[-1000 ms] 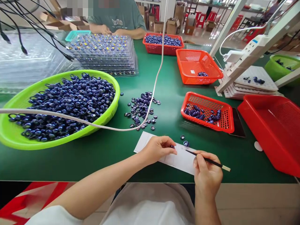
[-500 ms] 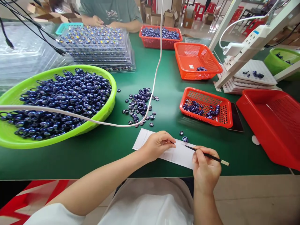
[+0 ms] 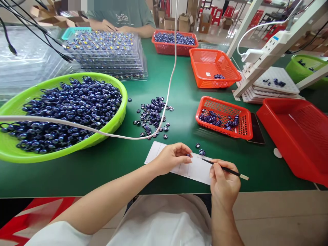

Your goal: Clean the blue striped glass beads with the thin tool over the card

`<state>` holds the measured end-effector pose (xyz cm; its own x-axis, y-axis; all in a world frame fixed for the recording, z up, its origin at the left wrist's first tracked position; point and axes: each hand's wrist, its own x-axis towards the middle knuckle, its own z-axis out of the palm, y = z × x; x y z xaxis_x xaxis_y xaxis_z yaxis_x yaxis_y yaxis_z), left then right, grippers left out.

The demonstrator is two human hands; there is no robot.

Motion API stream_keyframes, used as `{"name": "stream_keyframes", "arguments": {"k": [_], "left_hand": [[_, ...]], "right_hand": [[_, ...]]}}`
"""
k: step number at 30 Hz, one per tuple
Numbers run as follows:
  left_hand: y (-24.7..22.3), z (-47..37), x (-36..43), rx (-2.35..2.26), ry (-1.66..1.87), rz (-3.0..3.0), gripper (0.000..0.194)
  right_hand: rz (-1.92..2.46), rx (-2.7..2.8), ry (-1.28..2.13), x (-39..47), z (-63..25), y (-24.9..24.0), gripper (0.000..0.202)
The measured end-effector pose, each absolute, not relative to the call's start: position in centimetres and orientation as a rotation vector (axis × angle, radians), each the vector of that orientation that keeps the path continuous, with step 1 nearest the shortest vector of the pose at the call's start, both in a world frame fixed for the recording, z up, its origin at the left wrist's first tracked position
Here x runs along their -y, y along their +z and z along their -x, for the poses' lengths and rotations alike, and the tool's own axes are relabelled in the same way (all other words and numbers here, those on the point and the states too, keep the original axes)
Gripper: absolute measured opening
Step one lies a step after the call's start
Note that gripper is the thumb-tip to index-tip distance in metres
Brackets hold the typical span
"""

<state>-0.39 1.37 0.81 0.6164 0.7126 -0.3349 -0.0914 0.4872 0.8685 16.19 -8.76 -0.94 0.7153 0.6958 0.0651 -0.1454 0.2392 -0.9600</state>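
Note:
My left hand [image 3: 175, 159] is over a white paper sheet [image 3: 153, 153], holding a small shiny dark-blue round piece [image 3: 189, 155] between thumb and fingers; the fingers hide part of it. My right hand [image 3: 226, 181] grips a slim black stick-like tool [image 3: 228, 169] with a pale rear end. The tool's thin tip points left, just short of the left fingertips. Beyond the sheet lie two loose round dark-blue pieces [image 3: 202, 152]. Past the left hand, a scattered pile of similar pieces [image 3: 153, 114] rests on the green table [image 3: 107, 177].
A large green basket [image 3: 124, 112] full of dark-blue looped pieces stands at left. A small red basket [image 3: 222, 131] holds some pieces; a deeper red bin [image 3: 287, 150] is at right. A white cable [image 3: 169, 82] hangs across the table. Opposite sits a person [image 3: 123, 20] behind stacked clear trays [image 3: 107, 58].
My left thumb and fingers have parted slightly, and the dark-blue piece between them shows more. The right hand and its tool have hardly moved.

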Motion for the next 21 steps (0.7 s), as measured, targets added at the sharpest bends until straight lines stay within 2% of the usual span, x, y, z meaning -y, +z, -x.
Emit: {"name": "stream_keyframes", "arguments": {"k": [3, 7, 11, 21], "left_hand": [[0.67, 0.40, -1.18, -0.764, 0.550, -0.955, 0.037], [0.58, 0.43, -0.96, -0.790, 0.565, -1.090, 0.021], [0.40, 0.40, -0.81, -0.784, 0.636, -1.211, 0.015], [0.43, 0.53, -0.98, -0.760, 0.484, -1.005, 0.027]], "right_hand": [[1.199, 0.545, 0.617, 8.72, -16.13, -0.83, 0.016], [1.200, 0.545, 0.615, 8.69, -16.11, -0.75, 0.016], [1.184, 0.540, 0.613, 8.70, -16.10, -0.76, 0.016], [1.089, 0.595, 0.706, 8.85, -16.75, -0.78, 0.015]]}}
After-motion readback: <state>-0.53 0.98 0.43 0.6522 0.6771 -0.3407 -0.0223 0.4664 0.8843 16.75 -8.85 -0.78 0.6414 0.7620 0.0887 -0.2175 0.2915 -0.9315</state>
